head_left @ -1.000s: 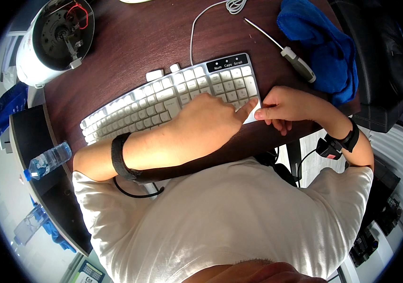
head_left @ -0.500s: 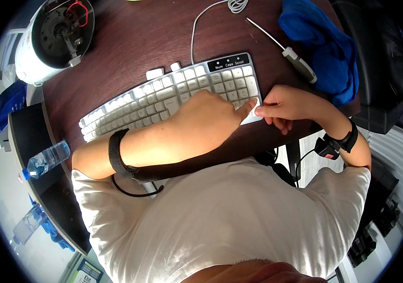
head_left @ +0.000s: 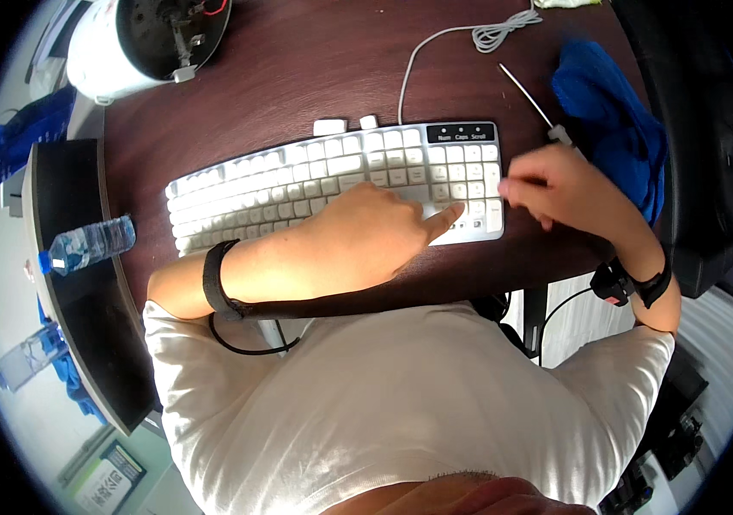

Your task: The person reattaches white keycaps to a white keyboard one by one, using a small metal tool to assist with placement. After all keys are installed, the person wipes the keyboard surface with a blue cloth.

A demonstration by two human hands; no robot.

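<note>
A white computer keyboard (head_left: 298, 184) lies across the desk in front of me. My left hand (head_left: 375, 227) rests palm down over its right half. One finger is stretched out onto the number pad keys; the other fingers are mostly hidden under the hand. Some sockets along the pad's bottom row show no key caps. Just off the keyboard's right edge is my right hand (head_left: 551, 190), raised and slightly blurred. Its fingers are curled with the tips together, and whatever they hold, if anything, cannot be made out. Two loose white key caps (head_left: 329, 127) lie behind the keyboard.
A screwdriver (head_left: 525, 96) lies beyond my right hand, beside a blue cloth (head_left: 594, 103). The keyboard's grey cable (head_left: 411, 77) runs to a coil at the back. An opened white appliance (head_left: 109, 56) stands far left. A plastic bottle (head_left: 91, 245) is at the left.
My right hand has drawn away from the keyboard's lower right corner, up and to the right. My left hand stays over the number pad. The whole view has shifted.
</note>
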